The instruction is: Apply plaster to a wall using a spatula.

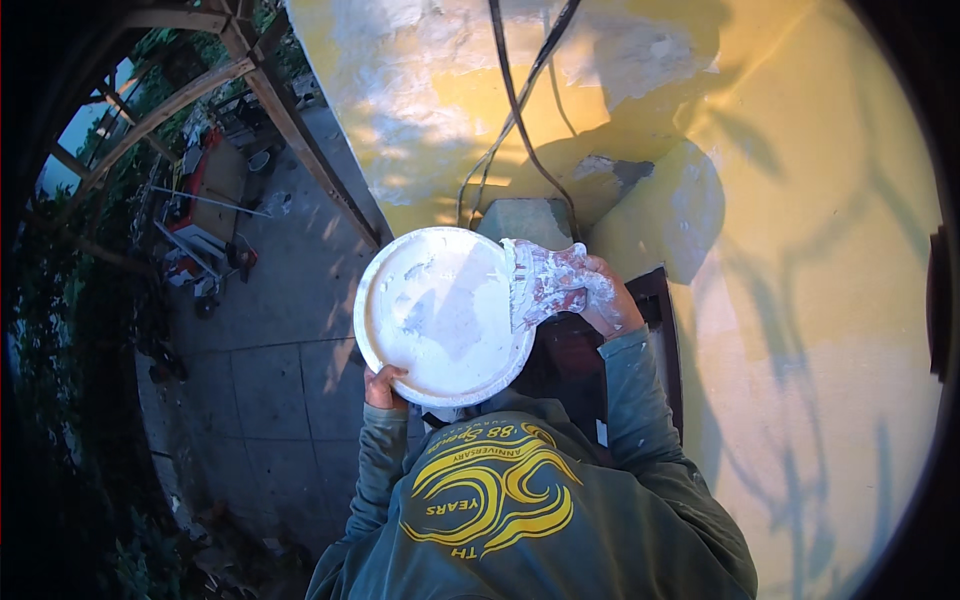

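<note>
One round white plate [440,315] is sitting level in front of the chest, face up, with no long axis. The left hand [383,386] is gripping its near rim, fingers clamped on it. The right hand [570,288], coated in white plaster, is resting at the plate's right rim, fingers curled together over a lump of plaster. One yellow wall [800,300] is rising just beyond, with two dark cables [515,110] hanging down it.

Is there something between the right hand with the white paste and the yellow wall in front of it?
Nothing visible blocks it. The right hand rests on the rim of the white plate, held by the left hand. Black cables hang on the yellow wall just above.
</note>
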Tool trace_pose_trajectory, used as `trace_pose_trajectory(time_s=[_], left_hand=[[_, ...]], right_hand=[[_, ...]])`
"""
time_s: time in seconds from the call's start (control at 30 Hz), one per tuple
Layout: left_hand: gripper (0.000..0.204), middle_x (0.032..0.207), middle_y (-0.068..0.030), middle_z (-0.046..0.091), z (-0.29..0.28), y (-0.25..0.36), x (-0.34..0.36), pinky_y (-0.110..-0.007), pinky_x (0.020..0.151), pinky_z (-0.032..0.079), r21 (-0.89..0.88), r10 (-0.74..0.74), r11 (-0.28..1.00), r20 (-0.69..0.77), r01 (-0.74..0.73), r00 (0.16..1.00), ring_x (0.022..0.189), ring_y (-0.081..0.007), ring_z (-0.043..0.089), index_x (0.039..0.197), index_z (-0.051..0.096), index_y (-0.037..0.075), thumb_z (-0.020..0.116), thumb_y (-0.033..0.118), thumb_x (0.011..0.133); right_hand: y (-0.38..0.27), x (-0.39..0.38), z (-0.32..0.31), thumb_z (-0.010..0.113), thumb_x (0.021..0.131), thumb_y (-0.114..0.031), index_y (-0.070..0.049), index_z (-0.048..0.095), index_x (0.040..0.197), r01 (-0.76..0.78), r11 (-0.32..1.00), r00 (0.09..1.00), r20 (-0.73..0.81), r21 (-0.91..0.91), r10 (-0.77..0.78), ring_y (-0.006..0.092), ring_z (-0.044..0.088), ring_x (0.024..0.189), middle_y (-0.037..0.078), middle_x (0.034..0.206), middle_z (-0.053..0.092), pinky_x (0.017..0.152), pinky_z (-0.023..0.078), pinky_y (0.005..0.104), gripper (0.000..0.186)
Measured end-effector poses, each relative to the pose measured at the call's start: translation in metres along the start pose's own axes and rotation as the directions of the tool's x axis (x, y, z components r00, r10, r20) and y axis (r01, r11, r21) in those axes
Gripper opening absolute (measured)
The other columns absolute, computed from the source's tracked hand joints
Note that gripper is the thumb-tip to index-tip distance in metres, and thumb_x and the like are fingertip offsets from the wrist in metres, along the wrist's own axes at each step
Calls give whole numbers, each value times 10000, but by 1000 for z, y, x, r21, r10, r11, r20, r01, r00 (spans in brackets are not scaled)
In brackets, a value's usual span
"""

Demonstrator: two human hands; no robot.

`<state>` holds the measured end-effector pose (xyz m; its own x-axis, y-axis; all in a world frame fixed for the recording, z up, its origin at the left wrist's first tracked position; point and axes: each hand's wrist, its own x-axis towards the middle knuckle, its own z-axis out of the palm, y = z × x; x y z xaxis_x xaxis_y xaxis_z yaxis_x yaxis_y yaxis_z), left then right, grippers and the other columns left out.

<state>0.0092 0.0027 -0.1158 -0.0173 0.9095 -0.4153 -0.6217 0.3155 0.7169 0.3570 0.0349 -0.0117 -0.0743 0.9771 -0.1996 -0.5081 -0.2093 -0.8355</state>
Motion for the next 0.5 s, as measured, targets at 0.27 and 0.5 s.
trace_pose_trajectory(time_s=[0.27, 0.5], left_hand=[[521, 1067, -129, 583, -36, 23, 3, -428, 921, 436, 73, -40, 997, 4, 39, 999, 1019, -306, 539, 1108, 535, -27, 545, 138, 613], [512, 1032, -119, 588, -35, 48, 4, -408, 889, 458, 193, 18, 981, -75, -3, 997, 981, -286, 563, 1090, 536, -19, 559, 124, 599]], right_hand=[[-43, -20, -83, 548, 820, -38, 29, 593, 1094, 592, 806, 676, -542, -5, -500, 192, 634, 903, 96, 1039, 641, 800, 515, 319, 286], [30, 110, -213, 549, 826, -72, 33, 592, 1109, 54, 628, 257, -597, -776, -760, 331, 635, 898, 205, 992, 652, 816, 480, 382, 305]])
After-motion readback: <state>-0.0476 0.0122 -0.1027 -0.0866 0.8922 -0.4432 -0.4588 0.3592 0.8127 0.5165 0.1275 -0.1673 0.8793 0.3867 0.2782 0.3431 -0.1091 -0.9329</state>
